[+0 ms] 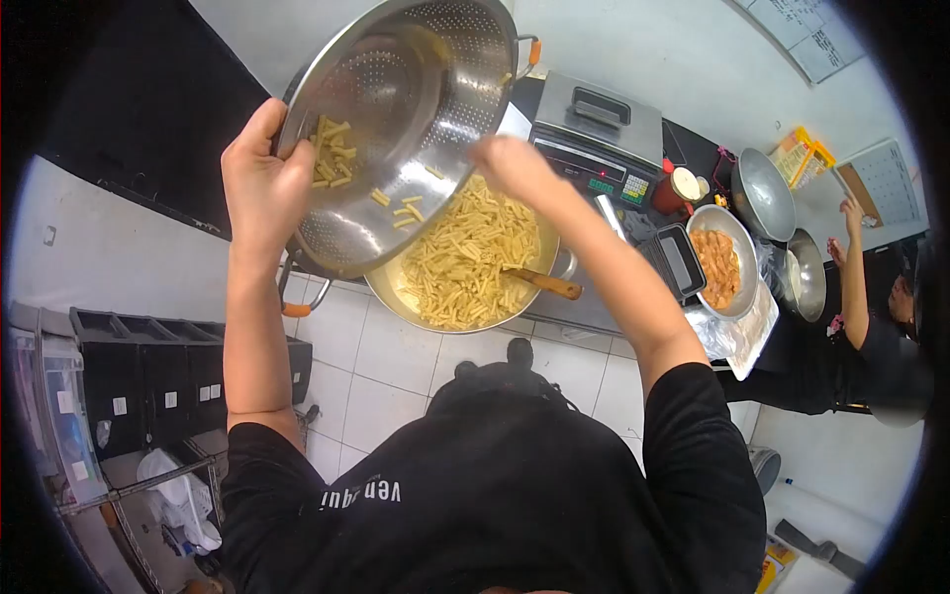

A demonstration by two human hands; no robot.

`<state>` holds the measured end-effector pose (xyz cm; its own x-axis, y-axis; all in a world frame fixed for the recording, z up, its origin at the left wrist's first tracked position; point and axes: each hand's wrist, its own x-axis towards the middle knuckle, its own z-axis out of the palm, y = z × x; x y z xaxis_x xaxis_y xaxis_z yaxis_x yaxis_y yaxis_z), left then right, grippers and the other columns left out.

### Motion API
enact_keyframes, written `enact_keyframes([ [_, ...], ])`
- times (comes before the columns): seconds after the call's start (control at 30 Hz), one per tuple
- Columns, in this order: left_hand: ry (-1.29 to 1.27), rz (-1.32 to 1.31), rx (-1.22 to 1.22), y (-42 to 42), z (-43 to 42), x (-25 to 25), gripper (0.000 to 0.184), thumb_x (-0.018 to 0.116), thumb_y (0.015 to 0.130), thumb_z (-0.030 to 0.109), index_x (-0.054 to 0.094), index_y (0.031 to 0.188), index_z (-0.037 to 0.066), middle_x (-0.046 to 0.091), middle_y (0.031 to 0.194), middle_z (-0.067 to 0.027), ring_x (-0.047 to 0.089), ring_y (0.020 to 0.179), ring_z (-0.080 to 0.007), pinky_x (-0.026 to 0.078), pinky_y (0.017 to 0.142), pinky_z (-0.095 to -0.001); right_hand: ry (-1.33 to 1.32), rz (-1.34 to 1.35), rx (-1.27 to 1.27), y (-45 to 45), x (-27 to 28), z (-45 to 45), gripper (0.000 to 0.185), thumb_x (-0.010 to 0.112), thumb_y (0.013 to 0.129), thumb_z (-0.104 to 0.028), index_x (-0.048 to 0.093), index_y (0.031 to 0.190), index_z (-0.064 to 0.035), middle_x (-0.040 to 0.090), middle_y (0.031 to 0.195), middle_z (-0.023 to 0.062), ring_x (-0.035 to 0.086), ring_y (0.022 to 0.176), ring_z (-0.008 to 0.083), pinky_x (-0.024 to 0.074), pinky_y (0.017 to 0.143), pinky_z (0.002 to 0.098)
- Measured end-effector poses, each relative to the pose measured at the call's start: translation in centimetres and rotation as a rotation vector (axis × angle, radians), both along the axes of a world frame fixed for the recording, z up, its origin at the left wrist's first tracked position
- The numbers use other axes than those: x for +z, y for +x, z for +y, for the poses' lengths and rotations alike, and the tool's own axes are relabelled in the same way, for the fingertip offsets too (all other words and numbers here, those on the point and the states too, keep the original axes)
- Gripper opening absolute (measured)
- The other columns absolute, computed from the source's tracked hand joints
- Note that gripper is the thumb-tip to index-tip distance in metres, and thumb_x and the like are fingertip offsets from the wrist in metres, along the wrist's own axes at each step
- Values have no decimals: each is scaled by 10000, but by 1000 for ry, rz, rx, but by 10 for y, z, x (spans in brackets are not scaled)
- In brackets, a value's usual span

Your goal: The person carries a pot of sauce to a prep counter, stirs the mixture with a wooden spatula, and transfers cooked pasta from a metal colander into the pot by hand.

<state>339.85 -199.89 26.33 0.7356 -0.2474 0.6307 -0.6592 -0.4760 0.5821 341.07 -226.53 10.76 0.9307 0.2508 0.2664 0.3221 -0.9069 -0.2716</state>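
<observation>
My left hand (267, 186) grips the rim of a large metal colander (396, 94), which is tilted over a wide pot. Several short pasta pieces (334, 153) cling inside the colander near my left thumb. Below it, the pot (381, 284) is full of pale yellow pasta (470, 257), and a wooden handle (542, 282) sticks out over its right side. My right hand (515, 168) is at the colander's lower right rim, blurred, its fingers curled; whether it holds anything cannot be made out.
A digital scale (599, 129) stands behind on the right. Further right are a black tray (676, 259), a bowl of orange-brown food (716, 267) and metal bowls (764, 193). Another person (856, 327) is at the far right. Black bins (148, 386) stand at left.
</observation>
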Motion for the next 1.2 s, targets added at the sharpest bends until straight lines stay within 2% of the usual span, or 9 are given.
enact_keyframes([
  [0.1, -12, 6, -15, -6, 2, 3, 80, 496, 722, -72, 475, 751, 0, 407, 674, 39, 351, 649, -38, 300, 571, -187, 20, -592, -87, 29, 47, 1, 120, 553, 761, -93, 637, 808, -22, 574, 932, 118, 567, 941, 298, 512, 772, 425],
  [0.3, -58, 1, -1, -16, 5, 0, 74, 485, 708, -84, 468, 748, -24, 432, 621, -28, 388, 608, -46, 356, 550, -207, -321, -556, -380, 36, 16, -20, 124, 522, 797, -61, 610, 875, -22, 520, 1024, 128, 506, 992, 284, 505, 788, 378],
  [0.43, -162, -1, -56, -18, 5, -2, 79, 489, 708, -90, 470, 757, -30, 441, 623, -35, 394, 623, -40, 364, 566, -197, 50, -184, -385, 11, -71, -16, 118, 553, 786, -51, 638, 837, 13, 576, 1006, 177, 595, 914, 356, 509, 778, 459],
  [0.5, -250, 33, -135, -15, 2, -2, 102, 481, 724, -104, 490, 764, -10, 441, 693, 37, 384, 665, -27, 318, 575, -183, 170, 91, -51, -5, -60, 2, 167, 609, 779, -79, 657, 912, 12, 617, 1035, 208, 632, 897, 356, 511, 787, 450],
  [0.7, -109, 23, -71, -10, 1, -7, 89, 499, 707, -93, 499, 742, -11, 441, 661, 33, 380, 647, -28, 327, 553, -200, 833, -366, 37, 26, 57, 103, 351, 683, 787, -221, 615, 1069, -25, 574, 1099, 196, 580, 986, 347, 479, 838, 384],
  [0.77, -140, -1, -78, -12, -7, -9, 83, 499, 675, -72, 453, 716, -16, 381, 591, -89, 376, 559, -100, 355, 516, -268, 755, -517, 14, 28, 51, 136, 350, 681, 785, -221, 598, 1067, -31, 555, 1086, 189, 563, 983, 352, 474, 836, 391],
  [0.87, -161, 6, -77, -9, -9, -13, 77, 497, 674, -73, 463, 712, -14, 394, 585, -66, 379, 558, -98, 360, 515, -277, 509, -665, 119, 18, 25, 146, 295, 677, 778, -222, 586, 993, -42, 541, 1012, 172, 535, 972, 350, 460, 838, 418],
  [1.03, -139, -24, -42, -14, -1, -14, 69, 501, 678, -69, 470, 711, -16, 409, 586, -45, 383, 569, -78, 353, 512, -265, 400, 17, 270, -1, -19, 125, 288, 663, 770, -227, 612, 1000, -62, 550, 1011, 132, 521, 1018, 319, 432, 874, 449],
  [1.2, -182, 20, -57, -7, -5, -19, 88, 498, 674, -64, 434, 706, -14, 386, 588, -74, 361, 545, -110, 338, 503, -268, 218, -247, 178, -1, 0, 124, 296, 624, 790, -291, 625, 1025, -111, 562, 1003, 104, 526, 1030, 299, 436, 874, 435],
])
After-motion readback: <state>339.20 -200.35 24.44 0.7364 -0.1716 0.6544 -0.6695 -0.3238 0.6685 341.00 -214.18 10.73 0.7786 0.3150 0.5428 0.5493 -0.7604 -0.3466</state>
